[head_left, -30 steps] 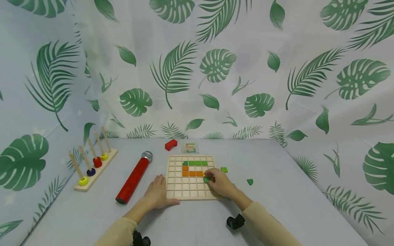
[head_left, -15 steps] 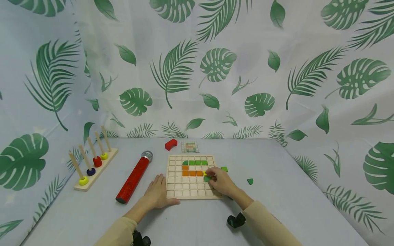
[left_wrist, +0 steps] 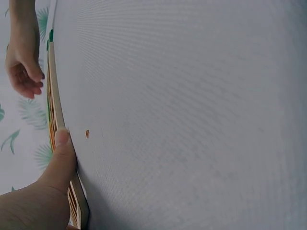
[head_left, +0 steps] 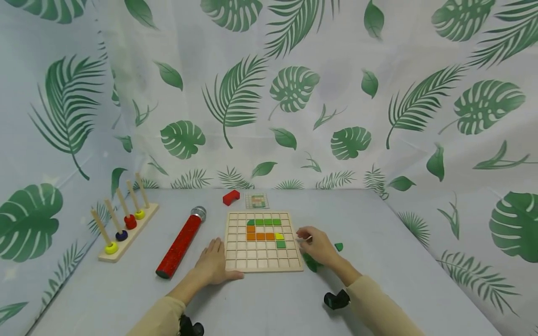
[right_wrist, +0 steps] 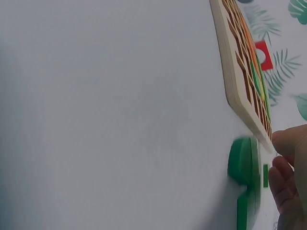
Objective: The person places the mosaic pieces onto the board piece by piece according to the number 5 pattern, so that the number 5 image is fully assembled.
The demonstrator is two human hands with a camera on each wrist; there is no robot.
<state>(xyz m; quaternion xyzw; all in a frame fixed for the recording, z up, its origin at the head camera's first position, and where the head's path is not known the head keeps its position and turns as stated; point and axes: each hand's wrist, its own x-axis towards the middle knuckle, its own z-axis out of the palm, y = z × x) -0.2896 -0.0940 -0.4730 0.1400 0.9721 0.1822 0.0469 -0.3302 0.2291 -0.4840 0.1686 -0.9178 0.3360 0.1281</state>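
A wooden grid board lies flat on the table. On it are a row of green tiles, several orange tiles, a yellow tile and a green tile below the yellow one. My left hand rests at the board's left side, fingers straight, its thumb against the front edge. Just off the board's right edge hovers my right hand, fingers loosely bent, with nothing visible in them. Green pieces lie on the table below it, partly hidden by the hand in the head view.
A red microphone with a silver head lies left of the board. Farther left stands a wooden peg stand with coloured rings. Behind the board are a red arch block and a small pattern card. One green piece lies farther right.
My right hand has let go of the yellow tile, which sits in the grid, and has moved right off the board over the green pieces. The left hand stays in place.
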